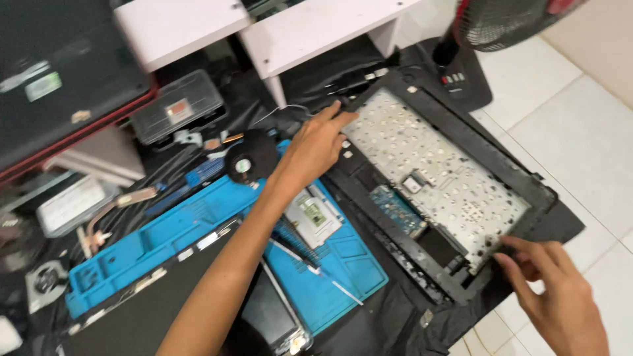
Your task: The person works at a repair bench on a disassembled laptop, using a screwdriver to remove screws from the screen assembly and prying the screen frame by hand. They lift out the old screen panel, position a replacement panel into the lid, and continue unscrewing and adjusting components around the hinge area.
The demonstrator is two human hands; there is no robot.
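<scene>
While the laptop shell (461, 165) lies opened across the middle and right of the frame, both hands grip it at opposite ends. The left hand (316, 145), reaching up from the lower left on a long bare forearm, has its fingers curled over the shell's upper-left edge. The right hand (560, 296), in the lower right corner, pinches the shell's lower-right edge between thumb and fingers. Inside the black frame of the shell shows a pale metal plate dotted with small holes, and beside it a small blue circuit board (397, 207).

Left of the shell lies a blue work mat (198, 231), and on it a flat metal part (313, 217) just under the left forearm. A round black fan (250, 160) sits at the mat's upper edge, close to the left wrist. A copper-coloured heat pipe (122, 204) rests at the far left. In the upper left a dark plastic case (177, 107) sits below white furniture (264, 26), and the base of a standing fan (461, 72) shows at the upper right on the pale tiled floor (580, 118).
</scene>
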